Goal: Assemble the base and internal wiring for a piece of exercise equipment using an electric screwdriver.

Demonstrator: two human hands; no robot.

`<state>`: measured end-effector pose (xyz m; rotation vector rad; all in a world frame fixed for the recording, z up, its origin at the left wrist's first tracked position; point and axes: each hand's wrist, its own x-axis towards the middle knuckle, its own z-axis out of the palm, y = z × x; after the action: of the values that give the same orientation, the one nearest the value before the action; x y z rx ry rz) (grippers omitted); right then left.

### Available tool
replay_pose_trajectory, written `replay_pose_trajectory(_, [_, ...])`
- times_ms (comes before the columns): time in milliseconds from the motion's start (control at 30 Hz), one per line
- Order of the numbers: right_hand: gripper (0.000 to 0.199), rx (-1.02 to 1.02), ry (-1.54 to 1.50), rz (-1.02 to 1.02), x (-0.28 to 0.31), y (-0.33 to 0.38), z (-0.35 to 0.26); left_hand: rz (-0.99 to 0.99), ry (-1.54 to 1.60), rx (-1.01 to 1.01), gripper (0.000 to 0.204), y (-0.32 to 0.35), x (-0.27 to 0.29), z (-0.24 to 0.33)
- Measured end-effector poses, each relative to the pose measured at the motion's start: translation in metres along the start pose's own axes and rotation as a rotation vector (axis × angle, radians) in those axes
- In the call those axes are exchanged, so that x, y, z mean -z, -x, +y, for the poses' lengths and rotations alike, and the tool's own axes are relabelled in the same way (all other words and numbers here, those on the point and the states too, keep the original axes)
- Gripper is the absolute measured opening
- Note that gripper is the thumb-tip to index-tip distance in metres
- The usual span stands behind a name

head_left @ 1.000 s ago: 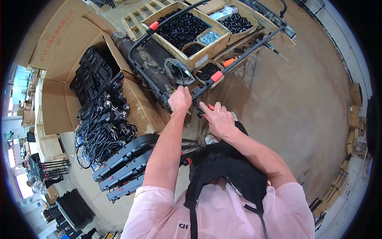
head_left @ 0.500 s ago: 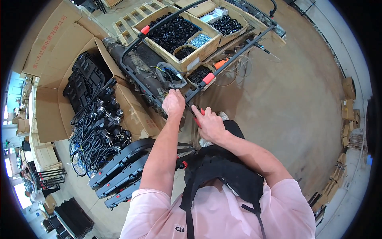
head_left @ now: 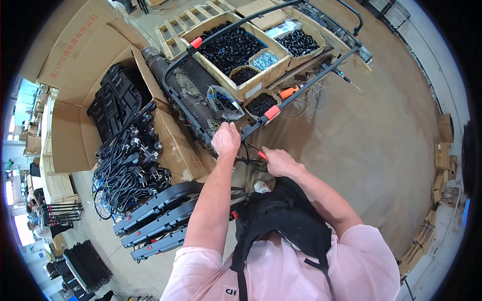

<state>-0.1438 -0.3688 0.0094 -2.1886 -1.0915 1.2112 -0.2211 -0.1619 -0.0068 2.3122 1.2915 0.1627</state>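
1. Left grip (head_left: pixel 226 140): clenched around a thin black cable (head_left: pixel 225 113), which leaves the top of the fist and runs up to a clear plastic bag (head_left: pixel 233 107). The inside of the fist is hidden.
2. Right grip (head_left: pixel 282 163): closed on a red-handled tool (head_left: pixel 262 155). The working tip is too small to identify.
3. Metal frame (head_left: pixel 255 127): its near end sits just right of the left grip and up-left of the right grip.
4. Governing relation: the tool's long axis slants from lower right to upper left, toward that near end. The left grip is the nearer of the two—the right grip stands apart from the frame, the tool bridging toward it.
5. Surroundings: a tub of small black parts (head_left: pixel 261 104) stands beyond the frame's red sleeve (head_left: pixel 272 112); an open cardboard box (head_left: pixel 173 133) stands to the left.
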Motion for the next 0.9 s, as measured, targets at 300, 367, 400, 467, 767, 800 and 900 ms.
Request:
replay_pose_trajectory(300, [0.042, -0.069, -0.077, 0.034, 0.058, 0.008, 0.035, 0.029, -0.021, 0.064, 0.039, -0.006, -0.003, 0.010])
replay_pose_trajectory(367, [0.043, -0.120, -0.046, 0.029, 0.059, -0.018, 0.045, 0.028, -0.029, 0.063, 0.039, -0.008, -0.002, 0.016])
replay_pose_trajectory(400, [0.045, -0.175, -0.015, 0.025, 0.056, -0.038, 0.051, 0.006, -0.041, 0.082, 0.039, -0.008, -0.002, 0.017])
replay_pose_trajectory(467, [0.058, -0.248, -0.007, -0.049, 0.036, -0.087, 0.073, -0.011, -0.068, 0.104, 0.039, -0.008, -0.004, 0.013])
replay_pose_trajectory(767, [0.033, -0.219, -0.841, -0.024, -0.056, -0.238, 0.211, 0.055, -0.062, 0.072, 0.037, -0.021, -0.018, 0.051])
replay_pose_trajectory(800, [0.030, -0.286, -0.949, -0.304, -0.078, -0.232, 0.160, 0.045, -0.144, 0.173, 0.034, -0.001, 0.000, 0.016])
replay_pose_trajectory(900, [0.027, -0.367, -0.860, -0.250, -0.096, -0.268, 0.172, 0.058, -0.059, 0.156, 0.033, -0.009, -0.003, 0.033])
